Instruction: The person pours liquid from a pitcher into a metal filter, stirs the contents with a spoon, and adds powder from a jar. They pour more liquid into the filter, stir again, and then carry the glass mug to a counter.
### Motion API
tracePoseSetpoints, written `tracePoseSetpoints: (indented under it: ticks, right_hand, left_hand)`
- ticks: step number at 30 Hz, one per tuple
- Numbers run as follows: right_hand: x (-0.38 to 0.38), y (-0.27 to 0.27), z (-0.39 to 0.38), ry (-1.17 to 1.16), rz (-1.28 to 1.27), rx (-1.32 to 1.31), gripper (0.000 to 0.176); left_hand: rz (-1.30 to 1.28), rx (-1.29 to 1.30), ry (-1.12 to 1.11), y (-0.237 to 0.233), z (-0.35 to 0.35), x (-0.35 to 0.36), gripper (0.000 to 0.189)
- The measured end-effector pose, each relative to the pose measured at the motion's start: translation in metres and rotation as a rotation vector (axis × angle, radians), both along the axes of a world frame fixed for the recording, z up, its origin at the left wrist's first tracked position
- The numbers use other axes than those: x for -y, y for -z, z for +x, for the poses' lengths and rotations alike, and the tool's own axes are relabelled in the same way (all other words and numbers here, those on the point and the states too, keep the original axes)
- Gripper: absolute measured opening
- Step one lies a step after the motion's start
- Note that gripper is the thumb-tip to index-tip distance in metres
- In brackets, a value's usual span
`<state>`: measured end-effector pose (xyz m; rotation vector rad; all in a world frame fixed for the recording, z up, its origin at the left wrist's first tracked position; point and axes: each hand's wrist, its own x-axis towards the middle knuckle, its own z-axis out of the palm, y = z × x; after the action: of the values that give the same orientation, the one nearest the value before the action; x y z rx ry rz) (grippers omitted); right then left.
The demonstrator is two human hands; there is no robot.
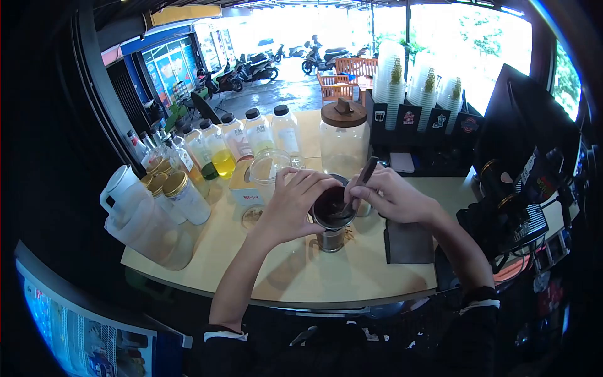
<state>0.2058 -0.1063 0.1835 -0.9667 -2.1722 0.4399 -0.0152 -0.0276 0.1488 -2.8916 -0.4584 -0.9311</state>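
Note:
My left hand (286, 210) is wrapped round a dark round cup (330, 202), its mouth facing me. Between the fingers of my right hand (399, 195) is a slim tool with a dark handle (369, 171), whose lower end reaches into the cup. I cannot tell whether that end is a spoon or a brush. A shiny metal canister (331, 241) stands directly below the cup, with brown crumbs scattered beside it. Just past my left hand are a clear tub (271, 164) and a small box (242, 193). A dark folded cloth (408, 244) lies below my right wrist.
Capped bottles (258, 131) line the counter's far left, near gold-lidded jars (186, 196) and a plastic pitcher (147, 235). A glass jar with a wooden lid (344, 116) stands behind my hands. Stacked cups (389, 78) rise from a black holder. Dark equipment (509, 157) is at right.

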Motion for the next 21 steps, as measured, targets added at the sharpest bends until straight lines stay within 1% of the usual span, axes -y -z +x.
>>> tracePoseSetpoints:
  ticks: [3,5,6,9,10,13,14,15,18,19,21]
  right_hand:
    - [-0.004,-0.01,0.006,0.033,0.074,0.056,0.022]
    - [-0.007,-0.012,0.005,-0.05,0.152,0.119,0.022]
    - [-0.009,-0.007,0.003,-0.092,0.03,0.104,0.021]
    - [-0.013,-0.005,0.003,-0.06,0.096,0.106,0.021]
    - [-0.011,-0.013,0.004,-0.061,0.061,0.06,0.019]
    - [-0.016,-0.004,0.008,-0.073,0.014,0.085,0.02]
    - [-0.014,-0.004,0.007,-0.086,-0.052,0.049,0.022]
    - [-0.014,-0.005,0.009,-0.087,-0.046,0.048,0.022]
    - [-0.018,-0.003,0.016,-0.062,-0.01,-0.081,0.025]
    - [-0.018,-0.001,0.017,-0.066,-0.009,-0.082,0.025]
    - [-0.016,0.003,0.016,-0.112,-0.092,-0.023,0.026]
  left_hand:
    - [-0.003,-0.033,-0.008,0.0,-0.001,-0.001,0.074]
    - [0.031,-0.007,-0.007,0.0,0.0,-0.002,0.076]
    - [0.029,-0.008,-0.007,0.0,0.002,-0.001,0.076]
    - [0.038,0.03,0.006,0.0,0.005,0.001,0.08]
    - [0.031,0.022,-0.009,0.0,0.005,0.002,0.081]
    - [0.021,0.002,-0.031,0.0,0.005,0.002,0.08]
    - [0.017,-0.012,-0.032,-0.001,0.005,0.002,0.08]
    - [0.023,-0.012,-0.033,-0.001,0.006,0.002,0.08]
    - [-0.017,-0.003,-0.055,0.001,0.008,0.004,0.081]
    - [-0.014,0.008,-0.066,0.001,0.01,0.005,0.082]
    - [-0.01,0.018,-0.079,0.001,0.013,0.006,0.083]
